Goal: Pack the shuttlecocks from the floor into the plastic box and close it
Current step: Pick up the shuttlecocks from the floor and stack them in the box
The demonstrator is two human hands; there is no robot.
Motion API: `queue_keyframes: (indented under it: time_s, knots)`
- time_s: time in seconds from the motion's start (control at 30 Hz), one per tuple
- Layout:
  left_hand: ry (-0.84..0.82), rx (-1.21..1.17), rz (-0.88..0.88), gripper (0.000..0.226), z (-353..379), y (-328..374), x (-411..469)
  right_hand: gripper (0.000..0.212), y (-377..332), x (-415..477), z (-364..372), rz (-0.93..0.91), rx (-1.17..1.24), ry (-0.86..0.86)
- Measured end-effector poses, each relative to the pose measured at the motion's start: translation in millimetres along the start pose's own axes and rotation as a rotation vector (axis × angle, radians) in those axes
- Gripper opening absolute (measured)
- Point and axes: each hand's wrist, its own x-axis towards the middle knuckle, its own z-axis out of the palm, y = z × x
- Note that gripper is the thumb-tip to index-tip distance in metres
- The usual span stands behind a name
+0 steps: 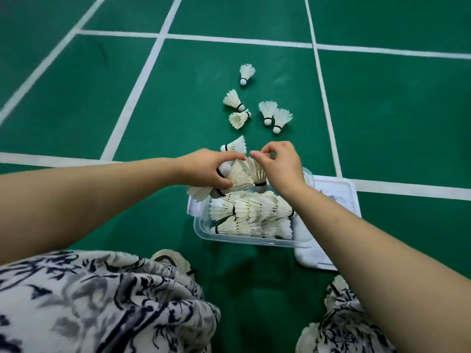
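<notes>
A clear plastic box (244,241) stands on the green floor and holds several white feather shuttlecocks (254,212) lying in rows. My left hand (206,168) grips a bunch of shuttlecocks (239,178) over the box's far end. My right hand (279,165) hovers beside it with curled fingers touching the feathers of one shuttlecock (258,174) in that bunch. Several loose shuttlecocks lie on the floor beyond the hands: one (235,146) just behind my left hand, a cluster (270,112) further off, and one (246,73) farthest away.
The box's white lid (339,194) lies flat on the floor to the right of the box, partly under my right forearm. White court lines cross the green floor. My patterned trousers and shoes (173,261) fill the near edge.
</notes>
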Motion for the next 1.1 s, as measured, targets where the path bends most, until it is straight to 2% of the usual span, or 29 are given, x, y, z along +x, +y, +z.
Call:
queue_keyframes:
  time_s: [0.17, 0.37, 0.47, 0.53, 0.83, 0.97, 1.1]
  knots:
    - [0.005, -0.140, -0.017, 0.058, 10, -19, 7, 0.024, 16, 5, 13, 0.123, -0.016, 0.060]
    - [0.076, -0.178, -0.075, 0.046, 5, -34, 22, 0.025, 37, 2, 40, 0.253, -0.030, 0.197]
    - [0.101, -0.214, -0.106, 0.048, 3, -44, 26, 0.029, 38, -3, 55, 0.287, 0.100, 0.202]
    - [0.092, -0.223, -0.113, 0.049, 5, -47, 27, 0.030, 38, -5, 61, 0.319, 0.122, 0.165]
    - [0.072, -0.208, -0.104, 0.048, 10, -48, 32, 0.019, 49, 13, 79, 0.346, -0.246, -0.268]
    - [0.054, -0.205, -0.095, 0.049, 14, -47, 30, 0.026, 52, 17, 80, 0.324, -0.401, -0.332]
    - [0.029, -0.186, -0.095, 0.050, 16, -48, 30, 0.031, 56, 17, 78, 0.231, -0.523, -0.307]
